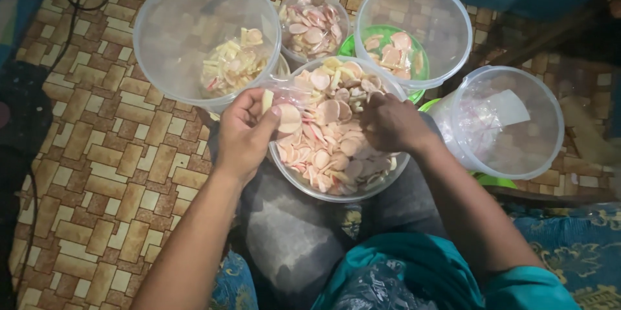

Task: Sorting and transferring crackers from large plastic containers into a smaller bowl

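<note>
Centre of frame: clear round bowl [294,177] full of pale pink and cream crackers [330,138], resting at the person's knees. Left hand [242,132] at bowl's left rim, thumb and fingers pinching a cream strip [267,100] and a clear bag [289,95]. Right hand [391,122] palm down in the crackers, fingers curled; what it grasps cannot be told. Upper left: clear tub [162,38] with yellowish strips. Upper right: tub [446,38] over green basket [349,44]. Right: tilted tub [530,155]. Top centre: small cracker bowl [314,25]. No labels visible.

Single head-worn view, looking steeply down, close over the lap and floor [116,174], no second view
</note>
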